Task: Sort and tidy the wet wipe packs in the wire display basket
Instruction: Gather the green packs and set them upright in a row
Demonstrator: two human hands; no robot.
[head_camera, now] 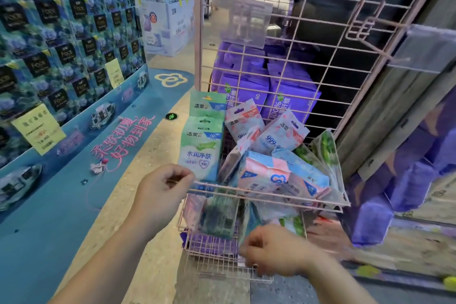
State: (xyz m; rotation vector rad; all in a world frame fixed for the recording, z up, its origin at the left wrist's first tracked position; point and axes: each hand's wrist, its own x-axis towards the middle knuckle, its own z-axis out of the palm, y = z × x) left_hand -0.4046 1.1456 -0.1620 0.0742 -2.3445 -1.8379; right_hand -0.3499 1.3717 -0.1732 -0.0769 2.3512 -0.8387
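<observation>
Two green packs (201, 145) stand upright at the left end of the wire basket (271, 198); pink-blue packs (269, 170) lie jumbled beside them. Our left hand (160, 187) curls its fingers at the front green pack's lower corner. Whether the curled fingers of our right hand (274, 252) hold anything, we cannot tell.

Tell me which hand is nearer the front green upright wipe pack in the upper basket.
Left. The left hand sits at the lower left corner of the green pack, fingers curled against it. The right hand is well below it, down at the lower basket.
</observation>
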